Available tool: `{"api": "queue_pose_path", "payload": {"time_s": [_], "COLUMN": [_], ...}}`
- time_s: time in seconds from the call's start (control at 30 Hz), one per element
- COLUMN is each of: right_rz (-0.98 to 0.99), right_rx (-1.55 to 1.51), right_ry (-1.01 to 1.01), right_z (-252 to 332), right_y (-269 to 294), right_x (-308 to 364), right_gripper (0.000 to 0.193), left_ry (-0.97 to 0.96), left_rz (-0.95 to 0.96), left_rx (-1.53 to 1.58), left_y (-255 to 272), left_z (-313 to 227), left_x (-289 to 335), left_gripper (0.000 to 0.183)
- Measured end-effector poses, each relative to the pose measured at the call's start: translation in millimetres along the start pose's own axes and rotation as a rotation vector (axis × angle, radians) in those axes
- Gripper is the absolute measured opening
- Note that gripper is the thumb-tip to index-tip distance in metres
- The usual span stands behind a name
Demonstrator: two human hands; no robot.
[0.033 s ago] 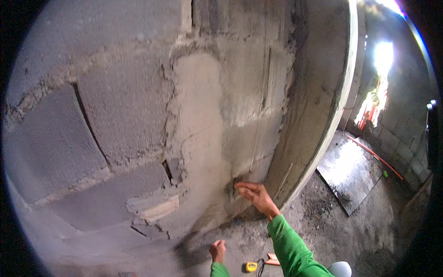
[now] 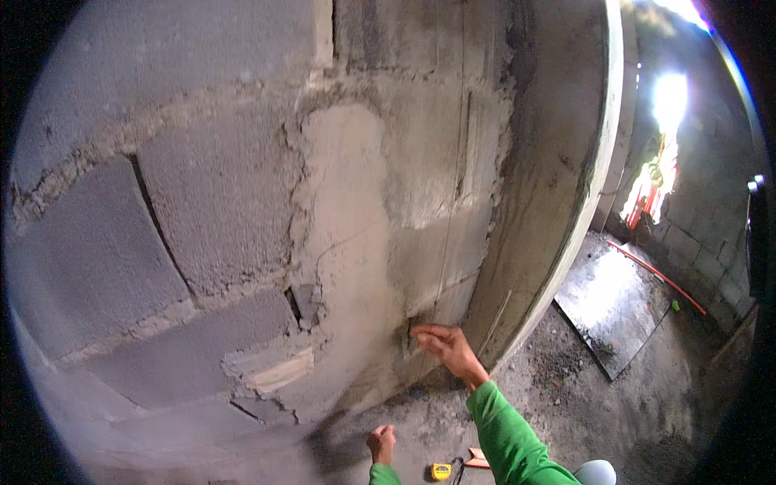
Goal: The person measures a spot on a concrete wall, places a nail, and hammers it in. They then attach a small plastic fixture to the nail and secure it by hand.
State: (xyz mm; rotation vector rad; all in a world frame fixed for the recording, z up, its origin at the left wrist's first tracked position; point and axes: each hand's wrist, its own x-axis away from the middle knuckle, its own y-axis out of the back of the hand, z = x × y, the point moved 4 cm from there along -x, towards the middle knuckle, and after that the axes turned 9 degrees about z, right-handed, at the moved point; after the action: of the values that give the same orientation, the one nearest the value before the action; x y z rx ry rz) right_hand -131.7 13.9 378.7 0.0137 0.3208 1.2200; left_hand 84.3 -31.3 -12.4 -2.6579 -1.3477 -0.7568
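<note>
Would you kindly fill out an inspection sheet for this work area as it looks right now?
Surface: grey block wall with a rough band of mortar and open cracked joints.
Job's things: thin string line running down the wall.
Clutter: yellow tape measure on the dusty floor; flat board lying further right.
Hands: right hand with fingertips at the wall; left hand loosely closed, low down, holding nothing visible.
Cables: nothing seen.
Surroundings: concrete column; bright opening at far right.
</note>
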Motion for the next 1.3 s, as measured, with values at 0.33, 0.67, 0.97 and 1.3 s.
{"api": "queue_pose_path", "payload": {"time_s": [0.33, 0.67, 0.97, 1.3], "right_rz": [-0.089, -0.169, -0.332, -0.312], "right_rx": [0.257, 0.36, 0.103, 0.033], "right_ry": [0.04, 0.168, 0.093, 0.089], "right_z": [-22.5, -5.8, -23.0, -16.4], "right_y": [6.6, 8.9, 9.2, 16.7], "right_x": [-6.0, 1.0, 14.1, 41.6], "right_gripper": [0.023, 0.029, 0.025, 0.022], "left_ry": [-0.052, -0.608, -1.143, -0.954], "left_rz": [-0.001, -0.219, -0.088, -0.214], "left_rx": [-0.044, -0.753, -0.045, -0.408], "left_y": [8.6, 16.8, -7.6, -22.7], "left_z": [-26.9, -165.4, -391.2, -372.1], "left_x": [-9.9, 26.0, 116.2, 76.8], "left_gripper": [0.028, 0.029, 0.039, 0.024]}}
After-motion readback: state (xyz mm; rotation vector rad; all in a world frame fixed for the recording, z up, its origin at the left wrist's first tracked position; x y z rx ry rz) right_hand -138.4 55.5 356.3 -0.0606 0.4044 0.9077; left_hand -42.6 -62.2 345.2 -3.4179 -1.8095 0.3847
